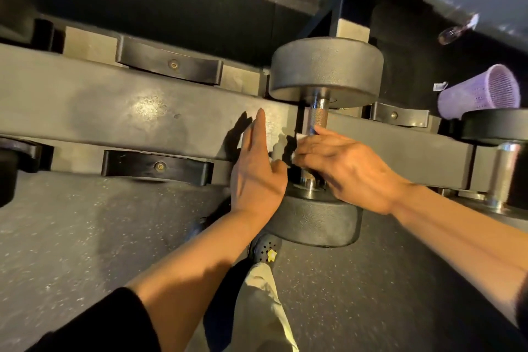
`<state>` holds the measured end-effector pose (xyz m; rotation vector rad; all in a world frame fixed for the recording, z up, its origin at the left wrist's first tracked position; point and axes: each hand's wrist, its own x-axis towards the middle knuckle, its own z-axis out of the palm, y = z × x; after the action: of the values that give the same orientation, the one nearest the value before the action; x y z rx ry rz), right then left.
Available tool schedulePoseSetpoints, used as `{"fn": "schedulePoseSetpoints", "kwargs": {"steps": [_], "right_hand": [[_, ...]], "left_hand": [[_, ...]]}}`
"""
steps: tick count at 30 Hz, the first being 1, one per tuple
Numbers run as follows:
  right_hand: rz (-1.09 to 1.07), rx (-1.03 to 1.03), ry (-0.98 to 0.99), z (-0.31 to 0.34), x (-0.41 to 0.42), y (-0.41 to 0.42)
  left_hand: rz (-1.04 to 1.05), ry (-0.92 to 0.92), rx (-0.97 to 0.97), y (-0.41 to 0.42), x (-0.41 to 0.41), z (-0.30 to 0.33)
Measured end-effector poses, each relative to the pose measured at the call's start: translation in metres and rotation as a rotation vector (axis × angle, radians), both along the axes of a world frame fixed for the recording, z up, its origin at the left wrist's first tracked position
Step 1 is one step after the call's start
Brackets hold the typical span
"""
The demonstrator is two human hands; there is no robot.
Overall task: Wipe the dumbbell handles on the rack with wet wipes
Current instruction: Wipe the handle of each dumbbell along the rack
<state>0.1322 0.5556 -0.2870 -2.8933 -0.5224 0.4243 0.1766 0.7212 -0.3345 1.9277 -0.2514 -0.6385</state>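
A soft white wet wipe is pinched by the right hand against the knurled steel dumbbell handle — rigid, likely heavy — while the left hand is held open and flat just beside it.

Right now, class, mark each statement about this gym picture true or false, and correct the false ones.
1. The right hand holds a white wipe against the dumbbell handle. True.
2. The left hand grips the handle. False: its fingers are straight, beside the handle.
3. A purple basket lies on its side at the right. True.
4. The padded rests left of the dumbbell hold weights. False: they show none.
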Motion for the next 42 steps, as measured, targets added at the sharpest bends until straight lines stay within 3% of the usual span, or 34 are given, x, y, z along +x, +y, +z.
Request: {"fn": "schedulePoseSetpoints", "kwargs": {"steps": [7,14,22,31,38,42], "right_hand": [[-0.021,0.053,0.174,0.011,0.0,0.002],[-0.177,0.038,-0.139,0.037,-0.054,-0.04],[-0.403,-0.024,-0.178,0.055,-0.14,-0.15],[-0.646,0.029,-0.306,0.03,-0.237,-0.291],[-0.455,0.084,-0.421,0.0,-0.217,-0.361],[-0.236,-0.029,-0.361,-0.007,-0.205,-0.373]], "left_hand": [[0.08,-0.032,-0.01,-0.004,-0.006,0.008],[0.09,-0.113,-0.114,-0.041,-0.016,0.044],[-0.168,-0.272,-0.162,-0.161,-0.071,0.082],[-0.327,-0.21,-0.033,-0.287,-0.166,0.051],[-0.248,-0.142,0.109,-0.364,-0.205,0.03],[-0.144,-0.111,0.12,-0.378,-0.219,0.025]]}}
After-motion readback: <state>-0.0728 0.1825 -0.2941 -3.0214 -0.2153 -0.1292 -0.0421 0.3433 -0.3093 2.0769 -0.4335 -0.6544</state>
